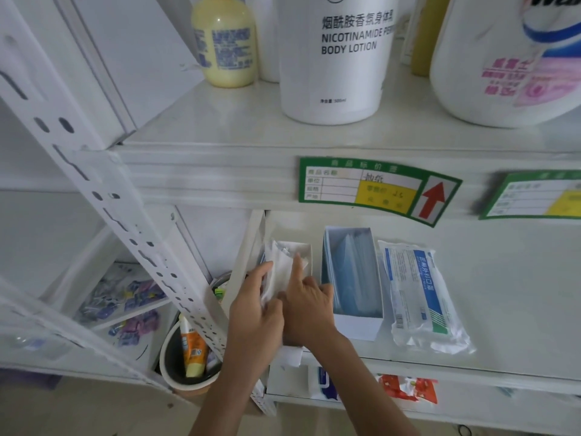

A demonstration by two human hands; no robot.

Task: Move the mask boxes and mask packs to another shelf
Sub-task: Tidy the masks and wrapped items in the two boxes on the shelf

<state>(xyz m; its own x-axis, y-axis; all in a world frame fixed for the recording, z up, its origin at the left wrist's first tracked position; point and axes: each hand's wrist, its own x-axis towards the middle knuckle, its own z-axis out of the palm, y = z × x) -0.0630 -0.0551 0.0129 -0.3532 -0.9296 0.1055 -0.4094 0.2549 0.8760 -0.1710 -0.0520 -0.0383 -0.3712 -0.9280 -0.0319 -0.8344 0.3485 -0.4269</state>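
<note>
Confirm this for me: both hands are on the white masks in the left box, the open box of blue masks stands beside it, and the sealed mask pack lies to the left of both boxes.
One thing is wrong. In the head view, the sealed mask pack lies to the right of both boxes, beside the open box of blue masks. The rest holds: the left hand and right hand are on the white masks in the left box.

- Left hand (256, 313): bare, no glove; no ring or band visible on its fingers
- Right hand (309, 306): bare likewise; nails short
- Both forearms bare up to the frame's lower edge; no sleeve, watch or bracelet in view
- Wrists slim; knuckles plainly visible
</note>
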